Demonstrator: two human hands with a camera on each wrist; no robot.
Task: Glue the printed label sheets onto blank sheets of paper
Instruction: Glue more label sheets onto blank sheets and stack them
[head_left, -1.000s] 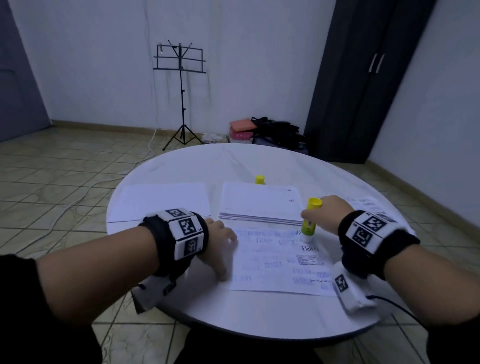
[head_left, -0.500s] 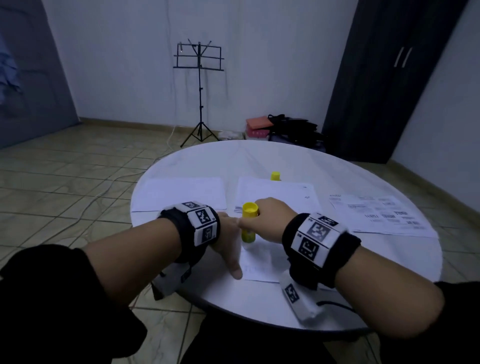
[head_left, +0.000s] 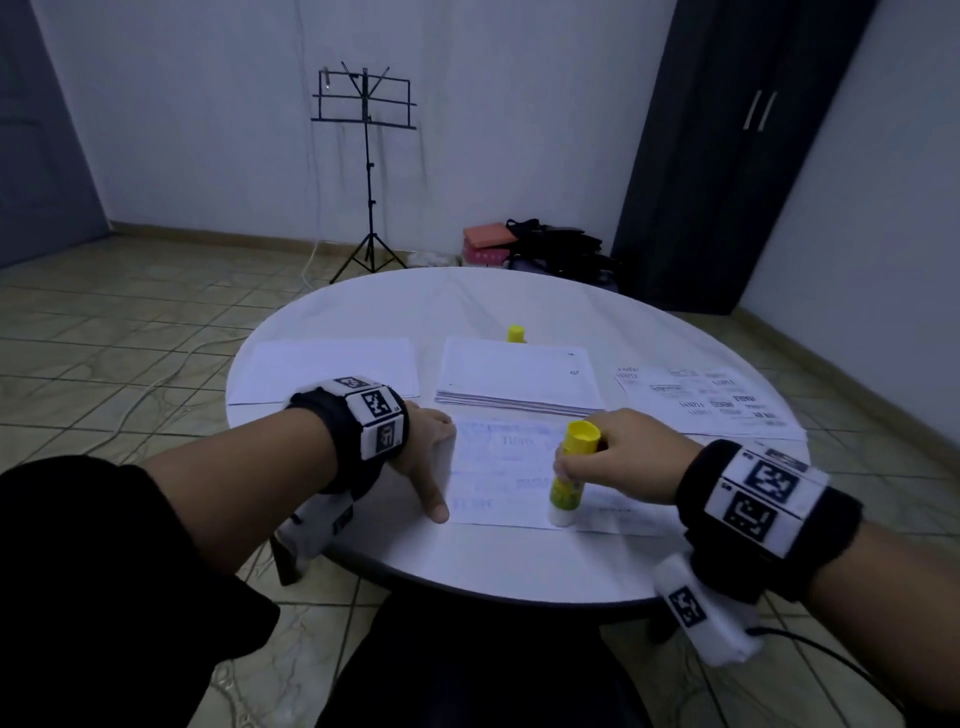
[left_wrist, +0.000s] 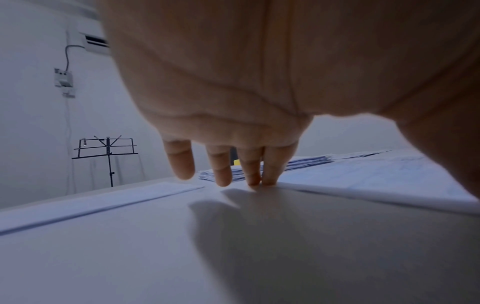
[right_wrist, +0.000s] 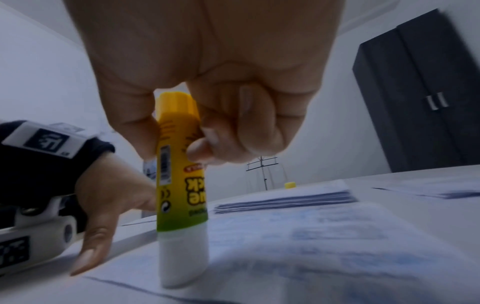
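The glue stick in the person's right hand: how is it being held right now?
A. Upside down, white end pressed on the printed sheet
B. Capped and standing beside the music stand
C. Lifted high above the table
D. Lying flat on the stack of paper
A: the right hand grips the glue stick with its yellow end up and its white end down on the printed sheet, which the left hand steadies.

Bare table (head_left: 415, 312) beyond paper stack (head_left: 519, 376); yellow cap (head_left: 516, 333) stands there.
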